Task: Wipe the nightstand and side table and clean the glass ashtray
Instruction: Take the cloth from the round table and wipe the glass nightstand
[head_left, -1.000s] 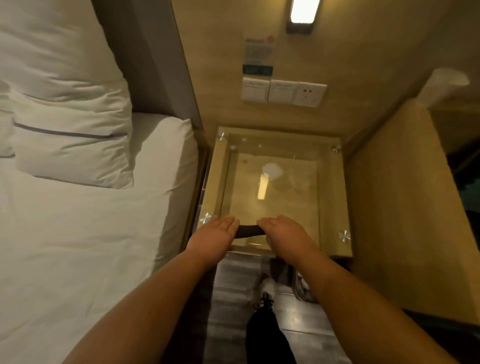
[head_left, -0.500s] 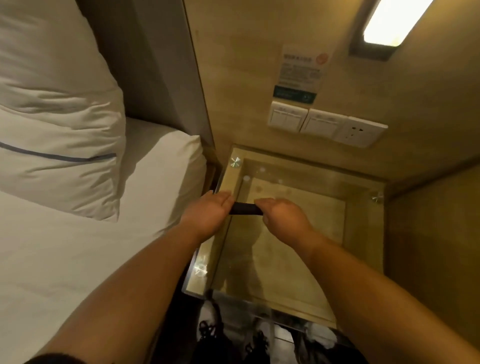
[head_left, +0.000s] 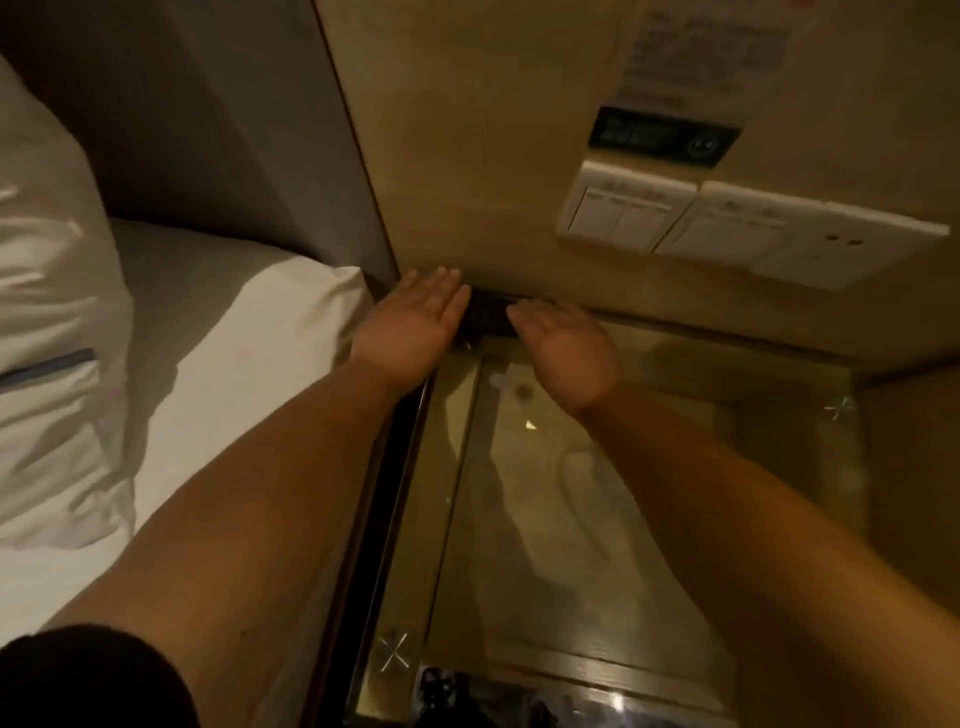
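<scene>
— So, what is close to us?
— Two bare arms reach out over the glass bench (head_left: 597, 519).
— And the hands?
— The left hand (head_left: 410, 327) and right hand (head_left: 563, 345) lie flat, fingers straight, pressing a dark cloth (head_left: 488, 319) at the far edge by the wall. Neither grip curls round it.
— Beyond that?
— White switches (head_left: 628, 213) on the wall. The bed (head_left: 218, 364) is on the left.

One head camera looked steeply down, close over the glass-topped bench (head_left: 597, 545), facing the wall at twelve o'clock, bed (head_left: 218, 364) at nine.
</scene>
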